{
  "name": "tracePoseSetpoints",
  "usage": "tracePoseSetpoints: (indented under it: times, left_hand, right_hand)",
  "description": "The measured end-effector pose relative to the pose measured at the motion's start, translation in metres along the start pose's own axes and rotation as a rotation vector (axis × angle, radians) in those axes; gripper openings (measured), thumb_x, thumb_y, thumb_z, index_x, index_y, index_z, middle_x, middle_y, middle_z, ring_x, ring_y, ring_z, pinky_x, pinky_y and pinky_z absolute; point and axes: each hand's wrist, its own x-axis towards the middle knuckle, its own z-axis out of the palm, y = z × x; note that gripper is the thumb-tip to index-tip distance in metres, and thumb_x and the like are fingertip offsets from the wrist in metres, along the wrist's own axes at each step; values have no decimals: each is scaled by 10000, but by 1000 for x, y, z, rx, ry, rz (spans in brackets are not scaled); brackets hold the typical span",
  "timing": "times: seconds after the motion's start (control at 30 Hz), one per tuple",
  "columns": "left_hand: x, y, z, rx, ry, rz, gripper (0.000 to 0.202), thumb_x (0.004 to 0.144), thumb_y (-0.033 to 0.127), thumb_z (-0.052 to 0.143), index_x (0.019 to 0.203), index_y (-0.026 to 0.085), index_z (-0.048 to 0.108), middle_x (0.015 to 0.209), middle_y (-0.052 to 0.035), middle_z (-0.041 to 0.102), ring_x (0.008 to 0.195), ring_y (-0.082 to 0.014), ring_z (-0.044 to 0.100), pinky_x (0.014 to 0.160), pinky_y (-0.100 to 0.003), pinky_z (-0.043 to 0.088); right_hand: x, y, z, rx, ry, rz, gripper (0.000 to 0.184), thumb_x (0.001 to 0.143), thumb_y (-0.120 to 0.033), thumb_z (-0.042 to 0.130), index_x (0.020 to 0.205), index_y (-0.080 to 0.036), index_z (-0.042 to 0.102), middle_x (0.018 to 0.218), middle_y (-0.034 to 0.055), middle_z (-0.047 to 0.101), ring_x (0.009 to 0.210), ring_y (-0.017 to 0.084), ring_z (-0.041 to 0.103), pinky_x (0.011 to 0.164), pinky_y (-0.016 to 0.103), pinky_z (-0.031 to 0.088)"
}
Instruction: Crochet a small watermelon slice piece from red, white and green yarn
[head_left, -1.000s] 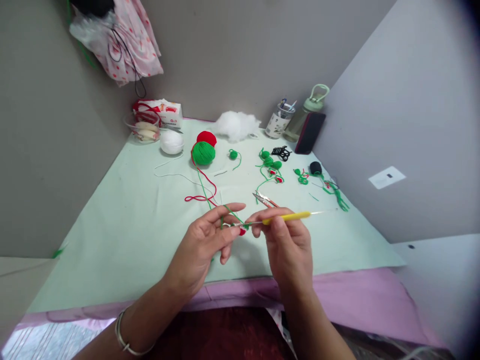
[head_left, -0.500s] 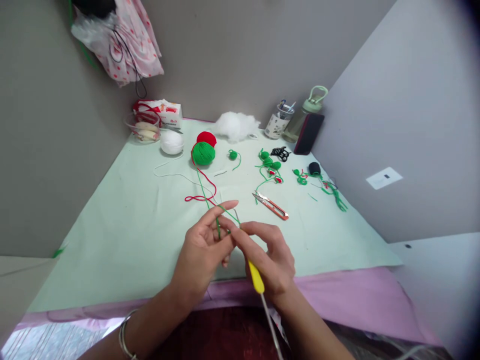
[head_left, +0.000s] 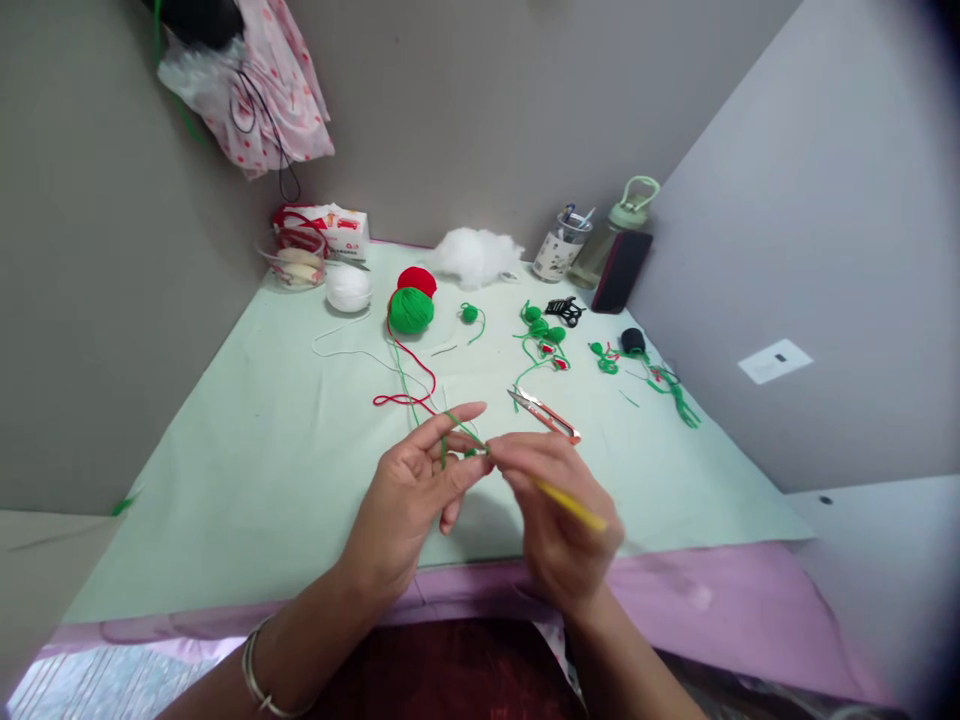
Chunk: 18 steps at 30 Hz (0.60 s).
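Observation:
My left hand (head_left: 405,495) pinches a small bit of green yarn work between thumb and finger, mostly hidden by the fingertips. Green yarn (head_left: 443,450) loops over its raised index finger and runs back toward the green yarn ball (head_left: 412,311). My right hand (head_left: 566,510) is closed round the yellow handle of a crochet hook (head_left: 571,502). Its fingertips meet the left thumb at the yarn, and the hook's tip cannot be made out there. Just beyond the right hand lie orange thread snips (head_left: 551,417).
A red yarn ball (head_left: 417,283), a white yarn ball (head_left: 349,289) and white stuffing (head_left: 476,257) sit toward the back. Small green crocheted pieces (head_left: 536,325) lie at right. A pen cup (head_left: 559,250), a bottle (head_left: 600,255) and a phone (head_left: 622,272) stand by the wall.
My right hand has turned, swinging the hook's handle from pointing down toward me to pointing out to the right. The left hand keeps its pinch, and the view has shifted slightly.

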Motion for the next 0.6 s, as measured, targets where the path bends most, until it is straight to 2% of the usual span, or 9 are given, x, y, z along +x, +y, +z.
tracePoseSetpoints:
  times: [0.07, 0.1, 0.17, 0.27, 0.33, 0.4, 0.5, 0.6]
  left_hand:
    - [2, 0, -2, -73, -37, -73, 478, 796, 259, 896, 1254, 204, 769, 639, 82, 517, 431, -2, 350, 408, -132, 278]
    - [4, 1, -4, -115, -59, -122, 451, 806, 254, 886, 1237, 185, 777, 581, 98, 457, 421, -1, 299, 401, -129, 250]
    - [6, 3, -6, -176, -80, -179, 357, 815, 228, 872, 1156, 149, 806, 539, 112, 397, 419, 4, 228, 395, -125, 215]
    - [6, 5, -6, -172, -55, -123, 305, 800, 191, 878, 1099, 167, 821, 632, 74, 525, 425, 22, 266, 403, -124, 230]
    - [5, 3, -4, -106, -65, -84, 329, 793, 206, 890, 1115, 210, 821, 748, 39, 631, 430, 26, 335, 409, -129, 253]
    - [3, 0, -3, -32, -77, -60, 337, 806, 247, 890, 1135, 242, 817, 860, 12, 690, 437, 24, 387, 416, -141, 282]
    - [1, -3, -3, 43, -62, -21, 309, 835, 296, 871, 1135, 246, 819, 940, -2, 691, 448, 26, 410, 433, -154, 318]
    - [0, -2, -5, 81, -45, -9, 290, 834, 296, 868, 1117, 252, 824, 939, 9, 657, 460, 25, 411, 436, -157, 316]
  right_hand:
    - [-3, 2, -3, -122, -20, -100, 354, 970, -91, 655, 1224, -305, 776, 1112, 76, 793, 955, 216, 749, 772, 357, 624]
    - [-3, 3, -4, -117, -9, -99, 342, 974, -100, 652, 1217, -305, 780, 1109, 77, 794, 950, 218, 746, 769, 360, 622]
    - [0, 6, -7, 28, 60, 11, 284, 1003, -127, 617, 1157, -289, 791, 1013, 62, 795, 853, 198, 725, 741, 356, 608]
    - [6, 8, -8, 334, 123, 242, 227, 1040, -188, 584, 1061, -271, 794, 874, 23, 765, 687, 149, 641, 681, 326, 564]
    - [7, 8, -7, 431, 77, 296, 198, 1037, -223, 608, 1039, -272, 800, 890, 23, 766, 711, 145, 638, 684, 313, 555]
    - [7, 8, -5, 435, 37, 323, 179, 1028, -236, 635, 1040, -279, 808, 924, 24, 776, 760, 143, 652, 702, 297, 554]
    - [6, 8, -4, 493, 42, 391, 176, 1039, -265, 629, 1033, -282, 805, 942, 13, 786, 723, 114, 636, 705, 270, 544]
    - [8, 8, -7, 593, 53, 451, 204, 1057, -312, 602, 994, -250, 787, 930, 19, 788, 677, 100, 631, 687, 261, 546]
